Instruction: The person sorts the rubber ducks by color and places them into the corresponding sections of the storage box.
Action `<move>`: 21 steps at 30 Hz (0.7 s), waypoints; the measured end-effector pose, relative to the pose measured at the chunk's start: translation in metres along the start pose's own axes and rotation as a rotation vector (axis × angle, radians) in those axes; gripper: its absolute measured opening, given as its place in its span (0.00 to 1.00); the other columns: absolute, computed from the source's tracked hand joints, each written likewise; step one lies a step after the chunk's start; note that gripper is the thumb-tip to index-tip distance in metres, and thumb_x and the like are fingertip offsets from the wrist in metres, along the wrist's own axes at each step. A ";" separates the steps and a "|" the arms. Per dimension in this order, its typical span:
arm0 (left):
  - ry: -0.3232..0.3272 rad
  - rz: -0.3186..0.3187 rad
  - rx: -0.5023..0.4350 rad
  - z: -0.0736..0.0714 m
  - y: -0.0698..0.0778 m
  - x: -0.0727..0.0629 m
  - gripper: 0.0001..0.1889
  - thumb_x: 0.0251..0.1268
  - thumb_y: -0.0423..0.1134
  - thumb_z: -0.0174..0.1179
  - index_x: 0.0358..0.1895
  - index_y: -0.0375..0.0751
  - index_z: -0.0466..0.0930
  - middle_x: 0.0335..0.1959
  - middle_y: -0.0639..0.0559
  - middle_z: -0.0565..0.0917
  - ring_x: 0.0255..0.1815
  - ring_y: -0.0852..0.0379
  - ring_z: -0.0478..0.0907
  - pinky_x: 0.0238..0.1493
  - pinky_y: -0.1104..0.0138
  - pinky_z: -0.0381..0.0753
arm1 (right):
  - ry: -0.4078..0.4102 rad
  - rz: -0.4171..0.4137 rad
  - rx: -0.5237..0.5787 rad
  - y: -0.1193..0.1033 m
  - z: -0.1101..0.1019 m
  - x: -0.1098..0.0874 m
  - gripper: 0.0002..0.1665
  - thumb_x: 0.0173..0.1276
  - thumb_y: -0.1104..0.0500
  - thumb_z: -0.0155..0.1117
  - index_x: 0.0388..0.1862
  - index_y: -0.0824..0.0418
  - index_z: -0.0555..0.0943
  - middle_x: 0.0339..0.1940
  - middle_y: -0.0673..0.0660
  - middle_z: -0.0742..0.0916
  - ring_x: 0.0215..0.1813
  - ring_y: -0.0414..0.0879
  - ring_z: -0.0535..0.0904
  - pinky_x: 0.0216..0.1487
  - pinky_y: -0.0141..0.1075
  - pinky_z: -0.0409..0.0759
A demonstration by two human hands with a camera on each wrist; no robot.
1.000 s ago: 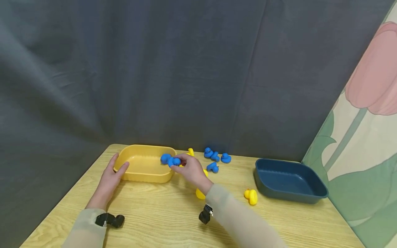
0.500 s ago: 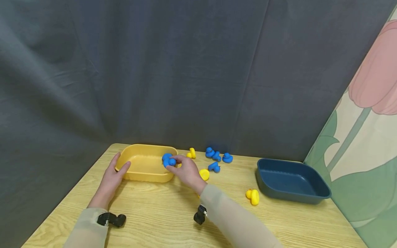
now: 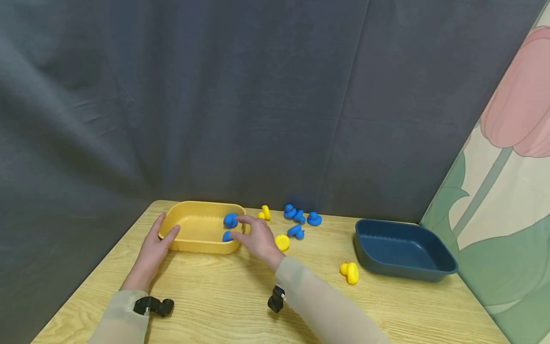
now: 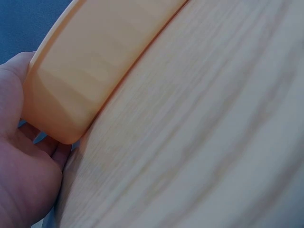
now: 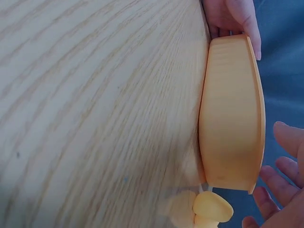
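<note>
A yellow tub [image 3: 204, 245] stands at the left of the table. My left hand [image 3: 152, 246] holds its near left corner, thumb over the rim; the left wrist view shows fingers behind the end wall. Over the tub's right end my right hand [image 3: 259, 240] is spread, thumb and fingers apart with nothing between them. Below its fingertips a blue rubber duck [image 3: 230, 220] lies inside the tub, and another blue duck [image 3: 227, 236] sits nearer the front wall, partly hidden by that wall and the thumb.
Several blue ducks [image 3: 295, 231] lie right of the tub, near the curtain [image 3: 258, 95]. Yellow ducks lie about too: one [image 3: 265, 212] behind my right hand, one [image 3: 282, 242] beside the wrist, one [image 3: 350, 273] by the dark blue tub [image 3: 404, 274] at right.
My right hand has carried a blue duck left into the yellow tub and let go of it; its fingers have spread apart. The left hand stays at the tub's corner.
</note>
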State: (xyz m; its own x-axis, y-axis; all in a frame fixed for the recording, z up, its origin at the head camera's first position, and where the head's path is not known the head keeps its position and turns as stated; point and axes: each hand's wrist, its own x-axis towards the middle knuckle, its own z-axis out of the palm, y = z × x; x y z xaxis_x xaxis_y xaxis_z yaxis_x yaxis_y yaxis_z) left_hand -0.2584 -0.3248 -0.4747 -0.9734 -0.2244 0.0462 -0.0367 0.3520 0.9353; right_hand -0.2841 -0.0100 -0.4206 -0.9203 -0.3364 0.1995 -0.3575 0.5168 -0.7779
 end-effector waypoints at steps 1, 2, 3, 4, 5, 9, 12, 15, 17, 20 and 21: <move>0.000 -0.002 0.001 0.000 0.000 0.000 0.52 0.86 0.61 0.57 0.93 0.50 0.31 0.93 0.39 0.37 0.92 0.36 0.35 0.88 0.40 0.42 | -0.001 0.001 -0.001 0.000 -0.002 -0.001 0.33 0.79 0.50 0.76 0.77 0.57 0.82 0.73 0.55 0.85 0.77 0.58 0.77 0.77 0.54 0.75; -0.001 -0.003 0.001 0.000 0.000 0.000 0.52 0.86 0.62 0.57 0.93 0.50 0.31 0.93 0.40 0.37 0.92 0.36 0.35 0.88 0.40 0.41 | 0.001 0.002 -0.001 0.000 -0.003 -0.001 0.33 0.79 0.50 0.76 0.78 0.57 0.81 0.74 0.55 0.85 0.78 0.58 0.76 0.77 0.54 0.75; -0.002 -0.004 0.001 0.000 0.000 0.001 0.52 0.86 0.62 0.57 0.93 0.50 0.31 0.93 0.39 0.37 0.92 0.35 0.35 0.88 0.40 0.41 | 0.002 0.002 -0.003 0.000 -0.005 -0.002 0.34 0.78 0.49 0.76 0.78 0.57 0.81 0.74 0.55 0.85 0.78 0.58 0.76 0.78 0.55 0.75; -0.002 -0.005 0.002 0.000 0.000 0.001 0.52 0.86 0.62 0.57 0.93 0.50 0.31 0.93 0.39 0.37 0.92 0.35 0.35 0.88 0.40 0.41 | 0.005 0.004 -0.006 0.001 -0.007 -0.002 0.34 0.78 0.49 0.76 0.78 0.57 0.81 0.75 0.54 0.84 0.78 0.58 0.76 0.78 0.54 0.75; -0.003 -0.007 0.002 0.000 0.000 0.001 0.52 0.86 0.62 0.57 0.93 0.50 0.31 0.93 0.40 0.36 0.92 0.35 0.35 0.88 0.40 0.41 | 0.008 0.003 -0.011 0.001 -0.009 -0.002 0.34 0.78 0.49 0.76 0.79 0.57 0.81 0.75 0.55 0.84 0.78 0.58 0.76 0.78 0.55 0.75; -0.005 -0.010 0.015 0.000 0.000 0.000 0.52 0.86 0.63 0.56 0.93 0.50 0.31 0.93 0.39 0.37 0.92 0.35 0.35 0.88 0.39 0.41 | 0.024 0.007 -0.034 0.003 -0.020 -0.003 0.34 0.78 0.50 0.77 0.79 0.56 0.81 0.75 0.55 0.84 0.78 0.58 0.75 0.78 0.55 0.74; -0.002 -0.002 0.028 -0.001 0.000 0.000 0.52 0.86 0.63 0.56 0.93 0.49 0.31 0.93 0.39 0.37 0.92 0.35 0.35 0.88 0.39 0.41 | 0.027 0.013 -0.034 0.004 -0.028 -0.005 0.35 0.78 0.51 0.77 0.80 0.56 0.80 0.76 0.56 0.83 0.78 0.60 0.75 0.77 0.56 0.76; -0.001 0.005 0.025 -0.002 0.000 -0.001 0.52 0.86 0.63 0.56 0.93 0.48 0.31 0.93 0.38 0.37 0.92 0.34 0.35 0.88 0.38 0.41 | 0.023 0.016 -0.032 0.008 -0.036 -0.005 0.35 0.79 0.50 0.76 0.81 0.54 0.79 0.78 0.57 0.81 0.78 0.60 0.76 0.76 0.57 0.77; -0.003 0.004 0.016 -0.001 0.000 -0.001 0.52 0.86 0.62 0.56 0.93 0.49 0.31 0.93 0.39 0.37 0.92 0.35 0.35 0.88 0.39 0.41 | 0.021 0.020 -0.032 0.010 -0.042 -0.005 0.35 0.79 0.49 0.76 0.81 0.53 0.79 0.79 0.56 0.80 0.80 0.59 0.74 0.78 0.57 0.75; -0.007 0.003 0.009 -0.001 0.000 -0.001 0.52 0.86 0.62 0.57 0.93 0.48 0.31 0.93 0.38 0.37 0.92 0.35 0.36 0.88 0.39 0.41 | 0.022 0.016 -0.030 0.013 -0.052 -0.007 0.35 0.79 0.51 0.76 0.81 0.52 0.79 0.81 0.56 0.79 0.81 0.59 0.72 0.79 0.57 0.73; -0.006 0.006 0.009 -0.001 0.001 -0.001 0.52 0.86 0.62 0.57 0.93 0.48 0.31 0.93 0.38 0.37 0.92 0.34 0.36 0.88 0.39 0.42 | 0.026 0.007 -0.034 0.015 -0.055 -0.008 0.34 0.79 0.52 0.75 0.81 0.53 0.79 0.81 0.56 0.79 0.81 0.59 0.73 0.79 0.57 0.74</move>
State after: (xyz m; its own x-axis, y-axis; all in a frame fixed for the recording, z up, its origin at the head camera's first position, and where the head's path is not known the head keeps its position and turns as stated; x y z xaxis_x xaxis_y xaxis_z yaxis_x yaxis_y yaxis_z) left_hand -0.2576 -0.3250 -0.4736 -0.9750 -0.2164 0.0499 -0.0326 0.3618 0.9317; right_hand -0.2914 0.0440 -0.4009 -0.9267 -0.3119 0.2098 -0.3555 0.5458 -0.7587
